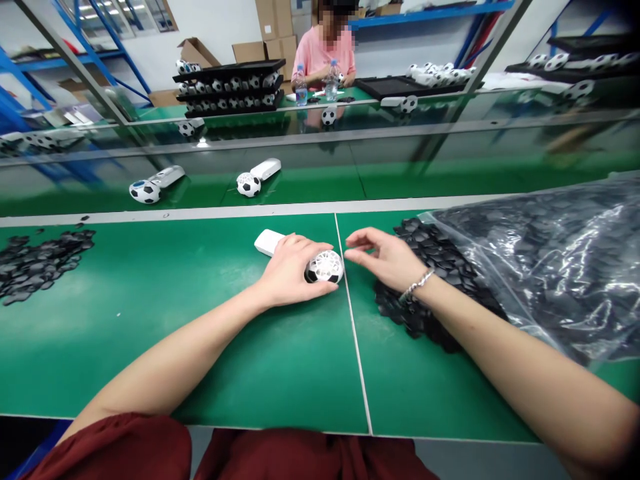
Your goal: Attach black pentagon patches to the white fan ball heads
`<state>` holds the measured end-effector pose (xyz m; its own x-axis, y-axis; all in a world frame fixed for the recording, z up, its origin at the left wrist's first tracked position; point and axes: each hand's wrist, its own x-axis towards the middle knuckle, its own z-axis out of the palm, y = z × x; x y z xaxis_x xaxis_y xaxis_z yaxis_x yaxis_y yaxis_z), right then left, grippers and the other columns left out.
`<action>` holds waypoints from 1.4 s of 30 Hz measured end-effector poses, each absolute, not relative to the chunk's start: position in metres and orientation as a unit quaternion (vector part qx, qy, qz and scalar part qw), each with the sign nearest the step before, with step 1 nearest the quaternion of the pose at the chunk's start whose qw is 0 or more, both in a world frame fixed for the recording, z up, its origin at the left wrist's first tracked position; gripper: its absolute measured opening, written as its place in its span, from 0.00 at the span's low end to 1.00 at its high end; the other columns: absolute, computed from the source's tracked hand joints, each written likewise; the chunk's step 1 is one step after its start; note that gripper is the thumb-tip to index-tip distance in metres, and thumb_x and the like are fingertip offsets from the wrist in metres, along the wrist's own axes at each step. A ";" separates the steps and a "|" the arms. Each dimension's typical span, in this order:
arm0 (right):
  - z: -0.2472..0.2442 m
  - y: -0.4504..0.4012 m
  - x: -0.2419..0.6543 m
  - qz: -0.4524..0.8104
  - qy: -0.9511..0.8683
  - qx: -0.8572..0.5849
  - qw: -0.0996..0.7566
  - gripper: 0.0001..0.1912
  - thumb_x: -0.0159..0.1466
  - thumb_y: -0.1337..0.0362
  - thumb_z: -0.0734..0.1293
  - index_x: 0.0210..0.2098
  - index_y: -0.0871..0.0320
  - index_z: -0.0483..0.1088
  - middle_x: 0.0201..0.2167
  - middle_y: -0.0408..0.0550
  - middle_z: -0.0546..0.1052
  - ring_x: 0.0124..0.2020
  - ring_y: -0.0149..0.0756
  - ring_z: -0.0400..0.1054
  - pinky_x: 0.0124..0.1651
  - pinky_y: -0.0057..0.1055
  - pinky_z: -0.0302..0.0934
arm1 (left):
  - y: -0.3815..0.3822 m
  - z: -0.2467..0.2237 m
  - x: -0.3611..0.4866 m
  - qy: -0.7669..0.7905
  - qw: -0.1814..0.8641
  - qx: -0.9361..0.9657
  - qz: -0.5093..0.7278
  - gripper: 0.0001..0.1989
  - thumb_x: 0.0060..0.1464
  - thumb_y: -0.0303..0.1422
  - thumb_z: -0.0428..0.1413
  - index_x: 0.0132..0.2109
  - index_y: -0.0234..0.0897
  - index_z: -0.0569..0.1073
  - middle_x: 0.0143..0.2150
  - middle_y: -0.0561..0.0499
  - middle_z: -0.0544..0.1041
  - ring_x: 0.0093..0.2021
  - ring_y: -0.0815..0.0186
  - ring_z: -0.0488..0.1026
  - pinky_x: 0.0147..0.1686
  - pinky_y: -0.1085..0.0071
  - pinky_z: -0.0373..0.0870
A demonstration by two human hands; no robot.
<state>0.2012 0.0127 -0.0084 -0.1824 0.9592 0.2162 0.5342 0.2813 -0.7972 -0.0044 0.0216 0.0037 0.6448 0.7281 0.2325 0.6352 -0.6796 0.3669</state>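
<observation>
My left hand is wrapped round a white and black soccer-ball piece on the green table. The ball's upper face shows a white lattice with openings. Its white handle sticks out behind my left hand. Just right of the ball, my right hand hovers with thumb and fingers curved towards each other; a gap shows between the tips and I see nothing in it. Under and beside my right wrist lies a heap of black pieces.
A clear plastic bag of black pieces lies at the right, another black pile at the left. Ball pieces with handles rest on the green strip beyond the pale rail. Across it sits a person in pink, near stacked black trays.
</observation>
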 end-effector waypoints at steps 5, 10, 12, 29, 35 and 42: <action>-0.003 0.027 0.233 0.086 -0.718 -0.632 0.280 0.05 0.55 0.64 0.65 0.31 0.59 0.71 0.29 0.47 0.74 0.29 0.33 0.68 0.37 0.34 0.64 | 0.022 0.005 -0.006 0.369 0.135 0.904 0.170 0.31 0.42 0.47 0.57 0.52 0.39 0.64 0.47 0.47 0.71 0.52 0.54 0.61 0.58 0.51 0.45; -0.003 0.023 0.238 0.078 -0.754 -0.640 0.126 0.03 0.54 0.65 0.66 0.27 0.56 0.72 0.27 0.44 0.75 0.28 0.33 0.68 0.34 0.31 0.63 | 0.016 0.003 -0.006 0.361 0.174 0.904 0.147 0.32 0.46 0.41 0.56 0.58 0.42 0.57 0.58 0.47 0.63 0.63 0.51 0.44 0.59 0.45 0.36; -0.001 0.021 0.238 0.100 -0.754 -0.644 0.084 0.03 0.53 0.65 0.67 0.28 0.55 0.72 0.26 0.43 0.75 0.28 0.34 0.69 0.33 0.30 0.63 | 0.013 0.002 -0.004 0.386 0.178 0.892 0.155 0.35 0.45 0.46 0.57 0.58 0.41 0.57 0.61 0.46 0.58 0.64 0.49 0.41 0.59 0.44 0.34; -0.003 0.002 0.214 -0.122 -0.803 -0.582 -0.035 0.10 0.57 0.72 0.58 0.29 0.66 0.71 0.28 0.61 0.74 0.31 0.46 0.69 0.31 0.36 0.58 | 0.012 -0.002 -0.002 0.318 0.274 0.885 0.201 0.29 0.44 0.32 0.58 0.55 0.38 0.61 0.57 0.48 0.64 0.65 0.54 0.36 0.61 0.53 0.45; 0.003 0.004 0.218 -0.102 -0.803 -0.587 0.013 0.12 0.61 0.68 0.58 0.31 0.62 0.72 0.32 0.58 0.74 0.35 0.47 0.68 0.33 0.38 0.58 | 0.016 0.000 -0.005 0.310 0.291 0.884 0.193 0.28 0.43 0.29 0.57 0.54 0.39 0.62 0.57 0.48 0.64 0.65 0.55 0.36 0.61 0.51 0.45; 0.016 -0.007 0.204 0.191 -0.842 -0.448 0.233 0.03 0.58 0.67 0.65 0.30 0.56 0.71 0.29 0.42 0.76 0.30 0.30 0.68 0.35 0.26 0.61 | 0.025 0.003 -0.013 0.240 0.324 0.898 0.179 0.28 0.40 0.25 0.57 0.51 0.41 0.63 0.55 0.51 0.65 0.65 0.57 0.40 0.62 0.55 0.45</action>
